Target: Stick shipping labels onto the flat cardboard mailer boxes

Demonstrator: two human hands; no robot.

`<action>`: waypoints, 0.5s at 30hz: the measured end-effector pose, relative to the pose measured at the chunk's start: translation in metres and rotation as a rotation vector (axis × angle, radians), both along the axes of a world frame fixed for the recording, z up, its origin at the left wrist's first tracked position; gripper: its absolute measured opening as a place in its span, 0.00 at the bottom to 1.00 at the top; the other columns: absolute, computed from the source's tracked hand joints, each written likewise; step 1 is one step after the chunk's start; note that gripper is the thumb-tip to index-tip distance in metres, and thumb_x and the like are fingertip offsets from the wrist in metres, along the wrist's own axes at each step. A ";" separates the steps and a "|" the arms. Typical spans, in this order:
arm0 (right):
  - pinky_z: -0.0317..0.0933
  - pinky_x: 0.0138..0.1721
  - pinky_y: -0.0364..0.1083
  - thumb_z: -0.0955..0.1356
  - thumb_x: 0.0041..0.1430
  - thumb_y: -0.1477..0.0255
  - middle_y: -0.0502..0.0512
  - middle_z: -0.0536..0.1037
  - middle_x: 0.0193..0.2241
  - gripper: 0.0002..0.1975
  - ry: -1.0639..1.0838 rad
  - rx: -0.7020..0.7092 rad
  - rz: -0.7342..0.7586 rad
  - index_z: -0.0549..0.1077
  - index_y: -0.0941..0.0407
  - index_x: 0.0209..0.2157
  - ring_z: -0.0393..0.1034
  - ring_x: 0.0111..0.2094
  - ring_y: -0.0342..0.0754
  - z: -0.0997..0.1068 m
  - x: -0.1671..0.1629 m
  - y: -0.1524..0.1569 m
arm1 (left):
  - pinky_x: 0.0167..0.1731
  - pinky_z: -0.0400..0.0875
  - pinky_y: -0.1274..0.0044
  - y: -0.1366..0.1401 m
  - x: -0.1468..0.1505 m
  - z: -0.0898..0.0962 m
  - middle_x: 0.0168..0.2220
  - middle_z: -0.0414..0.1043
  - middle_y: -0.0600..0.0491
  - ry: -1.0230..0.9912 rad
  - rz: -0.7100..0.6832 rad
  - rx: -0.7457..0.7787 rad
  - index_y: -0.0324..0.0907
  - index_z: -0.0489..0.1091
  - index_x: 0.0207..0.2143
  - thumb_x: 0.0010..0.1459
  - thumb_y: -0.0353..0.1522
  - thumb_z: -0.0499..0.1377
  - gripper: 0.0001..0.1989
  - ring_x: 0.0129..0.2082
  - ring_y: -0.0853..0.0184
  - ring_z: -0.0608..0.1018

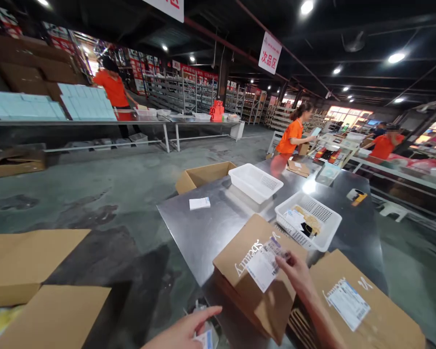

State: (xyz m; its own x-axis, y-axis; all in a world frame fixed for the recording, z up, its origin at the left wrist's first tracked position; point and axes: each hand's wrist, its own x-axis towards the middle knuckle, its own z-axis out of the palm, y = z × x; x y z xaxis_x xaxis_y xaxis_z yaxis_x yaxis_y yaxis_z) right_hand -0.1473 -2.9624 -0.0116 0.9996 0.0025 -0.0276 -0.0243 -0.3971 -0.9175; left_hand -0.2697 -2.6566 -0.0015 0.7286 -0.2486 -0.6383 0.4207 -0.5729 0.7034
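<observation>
Label [264,264] askew; long axis upper-right

Box [254,276] reads "beauty" (hanging sign [270,53]: 次品区)

The left hand [183,332] is cut off by the bottom edge, and what it rests on (paper, perhaps) is too hidden to name. The right hand [294,272] covers a corner of the label [264,264], whose print is too small to read. The basket [308,219] contents are unclear.
</observation>
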 end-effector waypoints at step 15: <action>0.50 0.69 0.68 0.64 0.69 0.65 0.79 0.62 0.67 0.30 -0.129 -0.824 0.158 0.67 0.71 0.64 0.55 0.70 0.73 -0.065 0.007 0.065 | 0.25 0.53 0.77 0.005 0.063 -0.051 0.26 0.55 0.61 -0.201 0.220 -0.175 0.36 0.46 0.75 0.43 0.31 0.57 0.54 0.25 0.69 0.59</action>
State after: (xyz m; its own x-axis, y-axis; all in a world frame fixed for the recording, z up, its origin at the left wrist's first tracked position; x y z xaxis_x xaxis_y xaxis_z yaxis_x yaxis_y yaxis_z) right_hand -0.1406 -2.8978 -0.0771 0.9847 0.1712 0.0326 0.1724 -0.9296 -0.3256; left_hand -0.2071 -2.6513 -0.0527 0.8835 -0.1649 -0.4385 0.3640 -0.3476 0.8641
